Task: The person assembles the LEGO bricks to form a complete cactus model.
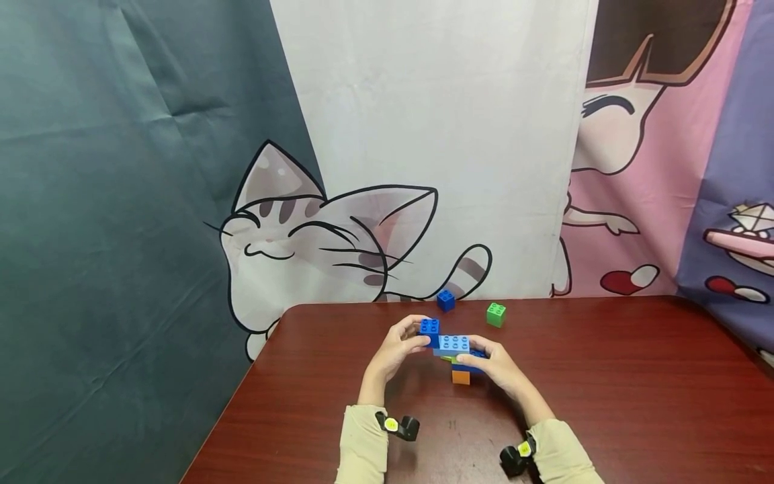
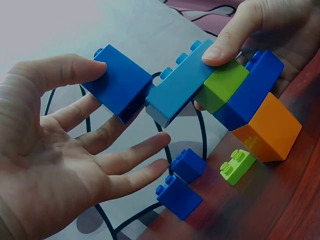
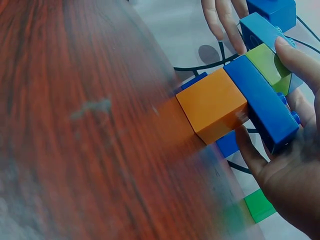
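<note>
Four bricks look stuck together in one bent stack (image 1: pixel 452 345): an orange brick (image 2: pixel 272 132) at the bottom, then a long blue brick (image 2: pixel 240 107), then a lime green brick (image 2: pixel 224 86), and a light blue brick (image 2: pixel 179 82) on top that pokes out to the left. So I think a good bit of the joining is done. The right hand (image 1: pixel 498 366) has the stack between its thumb and fingers, with the thumb up by the light blue and lime green bricks. The left hand (image 1: pixel 394 348) pinches a dark blue brick (image 2: pixel 119 80) with its thumb and first fingers, while its other fingers are spread out and hold nothing. That dark blue brick is right by the free end of the light blue brick, but I can't tell if the two are joined, so that bit may not be finished. A loose blue brick (image 1: pixel 445 300) and a bright green brick (image 1: pixel 496 314) sit near the far edge of the worktop (image 1: pixel 629 390), not joined to the stack. The left wrist view seems to show one more loose blue block (image 2: pixel 180 197) down there. Those could be what is left over, or just spare ones.
</note>
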Demonstrator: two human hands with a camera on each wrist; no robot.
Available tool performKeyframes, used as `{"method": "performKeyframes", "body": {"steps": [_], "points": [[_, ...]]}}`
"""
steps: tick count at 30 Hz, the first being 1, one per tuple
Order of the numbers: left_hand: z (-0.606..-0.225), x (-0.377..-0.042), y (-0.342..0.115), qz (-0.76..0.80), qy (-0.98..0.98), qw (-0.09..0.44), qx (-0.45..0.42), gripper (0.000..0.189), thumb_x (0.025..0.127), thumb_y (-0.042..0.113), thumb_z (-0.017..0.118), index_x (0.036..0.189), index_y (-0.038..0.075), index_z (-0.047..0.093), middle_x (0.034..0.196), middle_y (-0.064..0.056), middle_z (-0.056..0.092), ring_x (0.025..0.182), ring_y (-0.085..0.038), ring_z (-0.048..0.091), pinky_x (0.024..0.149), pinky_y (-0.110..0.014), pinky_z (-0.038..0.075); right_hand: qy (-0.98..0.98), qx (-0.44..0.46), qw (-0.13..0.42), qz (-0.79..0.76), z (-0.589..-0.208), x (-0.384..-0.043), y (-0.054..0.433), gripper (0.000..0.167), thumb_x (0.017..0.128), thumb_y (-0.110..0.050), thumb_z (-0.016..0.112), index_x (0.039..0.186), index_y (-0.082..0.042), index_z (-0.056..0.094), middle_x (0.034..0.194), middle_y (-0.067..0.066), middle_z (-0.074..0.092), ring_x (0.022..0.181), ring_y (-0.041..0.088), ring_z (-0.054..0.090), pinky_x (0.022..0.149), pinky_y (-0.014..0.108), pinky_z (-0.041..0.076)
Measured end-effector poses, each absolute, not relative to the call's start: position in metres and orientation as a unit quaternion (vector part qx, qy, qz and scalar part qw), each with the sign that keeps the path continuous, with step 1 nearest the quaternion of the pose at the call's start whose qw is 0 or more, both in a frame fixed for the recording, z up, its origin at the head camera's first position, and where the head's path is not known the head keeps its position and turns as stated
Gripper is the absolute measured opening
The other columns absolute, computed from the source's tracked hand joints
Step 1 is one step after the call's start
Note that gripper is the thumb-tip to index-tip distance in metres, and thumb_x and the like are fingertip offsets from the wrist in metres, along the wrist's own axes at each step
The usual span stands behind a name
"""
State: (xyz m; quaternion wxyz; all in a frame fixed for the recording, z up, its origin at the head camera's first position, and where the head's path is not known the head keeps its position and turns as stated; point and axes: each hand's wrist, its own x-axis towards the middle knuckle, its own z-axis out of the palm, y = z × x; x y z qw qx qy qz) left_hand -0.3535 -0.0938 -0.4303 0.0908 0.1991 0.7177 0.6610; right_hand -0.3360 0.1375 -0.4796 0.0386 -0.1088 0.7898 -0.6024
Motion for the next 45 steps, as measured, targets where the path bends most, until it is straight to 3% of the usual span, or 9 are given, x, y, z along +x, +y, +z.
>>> {"method": "performKeyframes", "body": {"steps": [4, 14, 24, 31, 45], "points": [[-0.43, -0.352, -0.094, 0.666, 0.71, 0.099, 0.205, 0.041, 0.093, 0.01, 0.06, 0.131, -0.001, 0.049, 0.127, -0.031, 0.054, 0.1, -0.012, 0.058, 0.101, -0.059, 0.046, 0.79, -0.111, 0.038, -0.602, -0.481, -0.337, 0.138, 0.051, 0.093, -0.027, 0.066, 0.135, -0.003, 0.052, 0.13, 0.02, 0.06, 0.107, 0.022, 0.057, 0.096, 0.037, 0.051], [-0.429, -0.351, -0.092, 0.665, 0.711, 0.096, 0.21, 0.039, 0.093, 0.007, 0.058, 0.13, -0.001, 0.049, 0.125, -0.031, 0.054, 0.097, -0.013, 0.059, 0.098, -0.062, 0.046, 0.789, -0.095, 0.04, -0.605, -0.483, -0.339, 0.136, 0.05, 0.091, -0.03, 0.067, 0.133, -0.006, 0.055, 0.128, 0.018, 0.062, 0.106, 0.023, 0.058, 0.097, 0.038, 0.051], [-0.436, -0.355, -0.089, 0.663, 0.715, 0.081, 0.206, 0.036, 0.093, 0.004, 0.056, 0.128, 0.002, 0.052, 0.121, -0.029, 0.057, 0.095, -0.015, 0.061, 0.094, -0.059, 0.05, 0.789, -0.103, 0.036, -0.605, -0.483, -0.338, 0.138, 0.05, 0.092, -0.029, 0.067, 0.133, -0.004, 0.055, 0.126, 0.018, 0.063, 0.103, 0.018, 0.059, 0.09, 0.025, 0.051], [-0.444, -0.359, -0.091, 0.683, 0.698, 0.064, 0.206, 0.037, 0.092, 0.0, 0.056, 0.129, -0.002, 0.053, 0.122, -0.032, 0.057, 0.094, -0.016, 0.064, 0.096, -0.063, 0.045, 0.792, -0.106, 0.039, -0.6, -0.483, -0.339, 0.137, 0.052, 0.092, -0.03, 0.067, 0.135, -0.004, 0.054, 0.128, 0.019, 0.061, 0.106, 0.022, 0.058, 0.094, 0.034, 0.051], [-0.431, -0.349, -0.091, 0.662, 0.719, 0.052, 0.205, 0.038, 0.087, -0.004, 0.062, 0.124, -0.004, 0.057, 0.113, -0.03, 0.059, 0.08, -0.01, 0.065, 0.092, -0.059, 0.051, 0.783, -0.114, 0.042, -0.61, -0.482, -0.337, 0.138, 0.052, 0.093, -0.026, 0.066, 0.137, -0.002, 0.051, 0.131, 0.02, 0.06, 0.107, 0.021, 0.057, 0.094, 0.033, 0.05]]}}
